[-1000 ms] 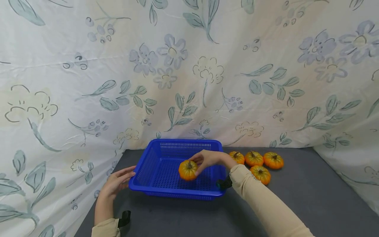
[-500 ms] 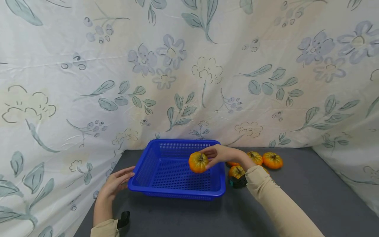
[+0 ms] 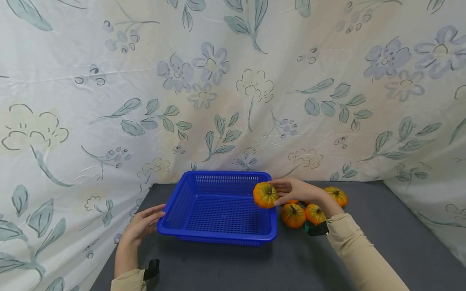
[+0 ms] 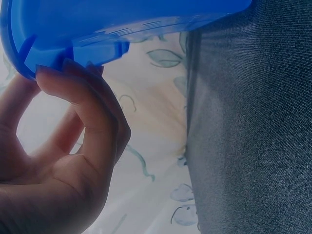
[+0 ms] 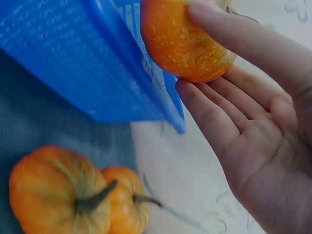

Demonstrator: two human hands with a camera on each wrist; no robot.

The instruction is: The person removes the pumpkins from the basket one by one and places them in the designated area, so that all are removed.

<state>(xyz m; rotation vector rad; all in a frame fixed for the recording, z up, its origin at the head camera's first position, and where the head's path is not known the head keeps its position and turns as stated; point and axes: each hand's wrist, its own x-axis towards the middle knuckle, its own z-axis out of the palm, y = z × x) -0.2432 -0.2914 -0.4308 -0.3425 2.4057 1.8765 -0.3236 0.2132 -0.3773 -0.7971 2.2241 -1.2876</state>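
Observation:
A small orange pumpkin [image 3: 265, 195] is held by my right hand [image 3: 298, 192] over the right rim of the blue plastic basket [image 3: 218, 234]. In the right wrist view, the thumb lies on one side of the pumpkin [image 5: 187, 44] and the fingertips touch the other. My left hand [image 3: 143, 224] holds the basket's left rim. The left wrist view shows its fingers [image 4: 92, 112] bent up to the rim, the fingertips at its underside. Inside the basket, the perforated floor is bare.
Several more pumpkins [image 3: 293, 215] sit on the dark grey table [image 3: 382, 242] right of the basket, partly hidden by the right hand and wrist. One pumpkin [image 3: 336, 197] stands farther back. A floral cloth [image 3: 233, 101] hangs behind and along the sides.
My right hand has lifted the pumpkin from inside the basket and carried it right to the right rim. The left hand and basket have stayed in place.

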